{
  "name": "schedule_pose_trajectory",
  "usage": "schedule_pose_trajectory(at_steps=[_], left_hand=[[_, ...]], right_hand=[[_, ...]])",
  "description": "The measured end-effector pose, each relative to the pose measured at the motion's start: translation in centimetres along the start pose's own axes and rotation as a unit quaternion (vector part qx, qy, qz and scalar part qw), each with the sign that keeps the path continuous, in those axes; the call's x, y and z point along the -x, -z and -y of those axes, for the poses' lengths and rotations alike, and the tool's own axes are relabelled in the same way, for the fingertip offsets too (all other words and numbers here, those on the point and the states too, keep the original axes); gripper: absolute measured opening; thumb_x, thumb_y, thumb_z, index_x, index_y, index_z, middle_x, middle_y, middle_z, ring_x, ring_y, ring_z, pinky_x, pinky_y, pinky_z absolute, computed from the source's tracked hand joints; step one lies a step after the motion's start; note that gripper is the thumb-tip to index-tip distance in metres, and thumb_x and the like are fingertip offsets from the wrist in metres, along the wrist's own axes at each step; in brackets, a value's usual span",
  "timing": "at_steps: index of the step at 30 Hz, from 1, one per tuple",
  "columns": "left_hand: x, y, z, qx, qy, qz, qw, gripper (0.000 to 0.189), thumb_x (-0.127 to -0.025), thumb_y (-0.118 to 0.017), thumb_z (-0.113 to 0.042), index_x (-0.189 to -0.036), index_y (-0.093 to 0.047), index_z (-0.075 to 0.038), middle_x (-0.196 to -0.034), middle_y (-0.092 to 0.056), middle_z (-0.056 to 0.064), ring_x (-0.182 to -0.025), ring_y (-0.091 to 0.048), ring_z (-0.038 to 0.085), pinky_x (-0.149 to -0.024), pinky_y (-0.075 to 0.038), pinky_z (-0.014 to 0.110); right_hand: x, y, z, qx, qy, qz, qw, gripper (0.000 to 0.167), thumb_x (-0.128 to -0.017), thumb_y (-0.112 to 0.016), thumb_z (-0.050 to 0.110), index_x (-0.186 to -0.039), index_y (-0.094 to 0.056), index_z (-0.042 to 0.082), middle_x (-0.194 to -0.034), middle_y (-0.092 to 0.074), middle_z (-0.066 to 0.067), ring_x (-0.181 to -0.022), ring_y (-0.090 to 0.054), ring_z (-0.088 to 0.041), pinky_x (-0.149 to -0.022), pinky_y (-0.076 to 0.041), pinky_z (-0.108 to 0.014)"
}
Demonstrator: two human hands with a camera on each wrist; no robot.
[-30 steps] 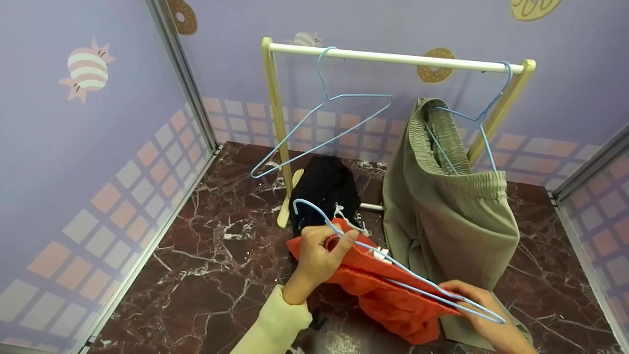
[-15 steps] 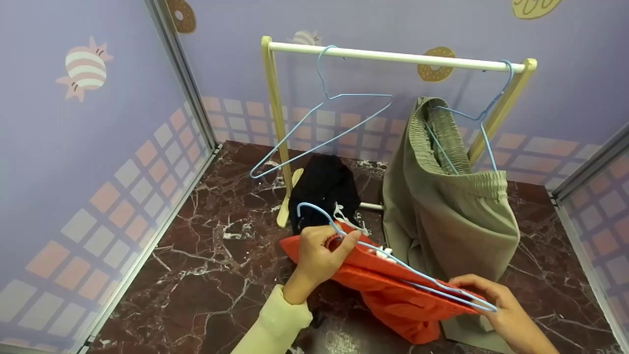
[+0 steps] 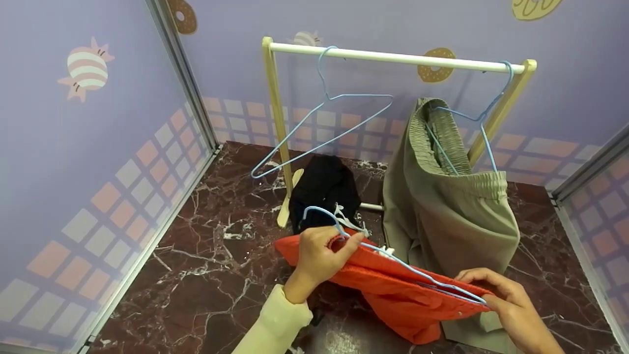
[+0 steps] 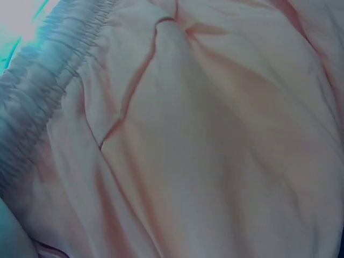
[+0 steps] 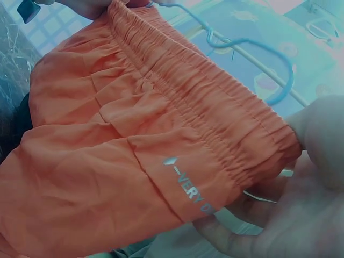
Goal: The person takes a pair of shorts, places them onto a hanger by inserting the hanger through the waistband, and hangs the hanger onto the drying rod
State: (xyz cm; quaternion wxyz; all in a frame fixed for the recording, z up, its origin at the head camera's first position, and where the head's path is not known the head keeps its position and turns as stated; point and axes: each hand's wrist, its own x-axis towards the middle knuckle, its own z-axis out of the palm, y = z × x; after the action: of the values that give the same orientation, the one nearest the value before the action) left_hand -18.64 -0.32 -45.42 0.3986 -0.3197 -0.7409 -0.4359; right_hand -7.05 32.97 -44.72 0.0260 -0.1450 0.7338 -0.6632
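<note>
My left hand (image 3: 322, 255) grips the upper part of a light blue wire hanger (image 3: 322, 209) together with the waistband of orange shorts (image 3: 393, 300). Most of the hanger's lower wire lies inside the waistband opening. At the other end, my right hand (image 3: 506, 300) pinches the waistband's corner beside the hanger's tip, with the thumb on the near side. The right wrist view shows the gathered elastic of the shorts (image 5: 161, 134) stretched between both hands, and pale lettering near the side seam. Pale cloth with a gathered waistband (image 4: 188, 134) fills the left wrist view.
A wooden rack (image 3: 393, 56) stands against the back wall. On it hang a bare blue hanger (image 3: 322, 142) at left and khaki trousers (image 3: 452, 211) on a hanger at right. A black garment (image 3: 324, 184) hangs low behind the shorts, above the dark marbled floor (image 3: 211, 255).
My right hand has moved right and slightly up, drawing the waistband over the hanger's right tip, which stuck out before. The hanger's hook has shifted a little right and down.
</note>
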Motion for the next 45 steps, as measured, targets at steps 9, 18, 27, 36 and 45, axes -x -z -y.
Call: schedule_pose_trajectory(at_steps=[9,18,27,36,45], left_hand=[[0.2,-0.3,0.0,-0.047,-0.022,0.012,0.9986,0.051,-0.086,-0.071,-0.035,-0.053,-0.036,-0.018,-0.047,-0.031,-0.007,-0.042,-0.03,0.004,-0.046,-0.019,0.016],[0.1,-0.4,0.0,-0.075,-0.051,0.008,0.9959,0.051,-0.086,-0.069,-0.037,-0.053,-0.035,-0.018,-0.046,-0.03,-0.007,-0.041,-0.029,0.005,-0.044,-0.019,0.017],[0.0,-0.5,-0.1,-0.095,-0.061,0.014,0.9935,0.054,-0.087,-0.068,-0.043,-0.054,-0.035,-0.017,-0.046,-0.03,-0.008,-0.04,-0.03,0.005,-0.044,-0.018,0.017],[0.3,-0.5,-0.6,-0.098,-0.057,0.015,0.9934,0.054,-0.084,-0.071,-0.042,-0.053,-0.034,-0.018,-0.045,-0.03,-0.008,-0.04,-0.031,0.005,-0.045,-0.018,0.017],[0.3,-0.9,-1.1,-0.11,-0.044,0.023,0.9927,0.053,-0.078,-0.078,-0.037,-0.052,-0.035,-0.019,-0.045,-0.03,-0.009,-0.04,-0.031,0.004,-0.045,-0.017,0.016]], right_hand=[[-0.1,-0.2,0.5,0.003,0.013,-0.017,0.9998,0.035,-0.082,-0.037,-0.025,-0.11,-0.055,-0.013,-0.113,-0.065,-0.009,-0.102,-0.065,-0.014,-0.077,-0.055,-0.024],[0.0,0.3,1.3,0.046,0.012,-0.007,0.9988,0.034,-0.085,-0.04,-0.023,-0.112,-0.055,-0.01,-0.116,-0.063,-0.007,-0.105,-0.063,-0.009,-0.08,-0.054,-0.023],[-0.3,-0.2,1.7,0.082,-0.06,-0.06,0.993,0.028,-0.087,-0.043,-0.018,-0.109,-0.057,-0.008,-0.1,-0.066,-0.008,-0.084,-0.065,-0.013,-0.069,-0.055,-0.028],[-0.9,-1.3,2.0,0.147,-0.096,-0.093,0.98,0.024,-0.088,-0.046,-0.013,-0.103,-0.062,-0.004,-0.086,-0.068,-0.003,-0.073,-0.063,-0.011,-0.065,-0.054,-0.028],[-1.9,-2.6,1.6,0.145,-0.069,-0.119,0.9799,0.016,-0.089,-0.055,-0.01,-0.101,-0.063,-0.004,-0.083,-0.067,-0.002,-0.068,-0.061,-0.01,-0.06,-0.052,-0.026]])
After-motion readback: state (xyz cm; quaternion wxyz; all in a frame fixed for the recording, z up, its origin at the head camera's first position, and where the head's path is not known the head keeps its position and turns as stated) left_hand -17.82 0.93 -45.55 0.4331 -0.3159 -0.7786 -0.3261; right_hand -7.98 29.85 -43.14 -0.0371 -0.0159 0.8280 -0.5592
